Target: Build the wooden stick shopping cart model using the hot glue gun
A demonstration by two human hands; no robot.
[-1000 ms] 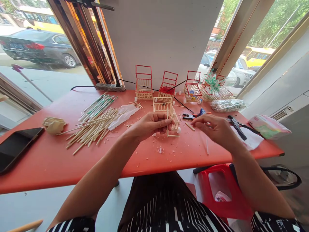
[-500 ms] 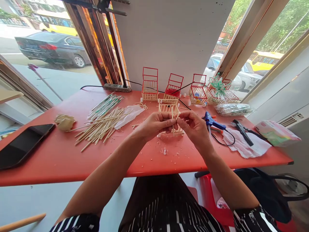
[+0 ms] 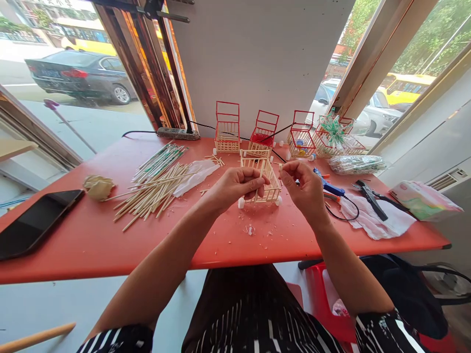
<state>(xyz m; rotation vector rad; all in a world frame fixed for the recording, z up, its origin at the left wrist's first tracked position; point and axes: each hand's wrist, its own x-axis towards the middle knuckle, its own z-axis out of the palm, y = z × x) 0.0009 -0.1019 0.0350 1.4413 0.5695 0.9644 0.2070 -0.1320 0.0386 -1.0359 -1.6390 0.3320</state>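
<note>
My left hand (image 3: pixel 239 186) is closed, pinching a short wooden stick (image 3: pixel 262 169) upright between thumb and fingers. To its right, my right hand (image 3: pixel 303 185) is closed too; a small pale piece of stick (image 3: pixel 280 167) shows at its fingertips. A gap separates the two hands. Just behind and below them stands a small unpainted cart (image 3: pixel 273 190) made of wooden sticks, on white wheels. My left hand hides part of it. A blue glue gun (image 3: pixel 329 186) lies beyond my right hand, partly covered by it.
Loose wooden sticks (image 3: pixel 150 198) and wrapped sticks (image 3: pixel 160 162) lie left on the red table (image 3: pixel 165 250). Red-trimmed carts (image 3: pixel 227 130) line the back. Pliers (image 3: pixel 371 200) rest on a cloth (image 3: pixel 395 223) at right. A phone (image 3: pixel 37 220) lies far left.
My hands have moved apart. The right hand has shifted right, away from the upright stick, with a small piece at its fingertips. More of the cart behind shows.
</note>
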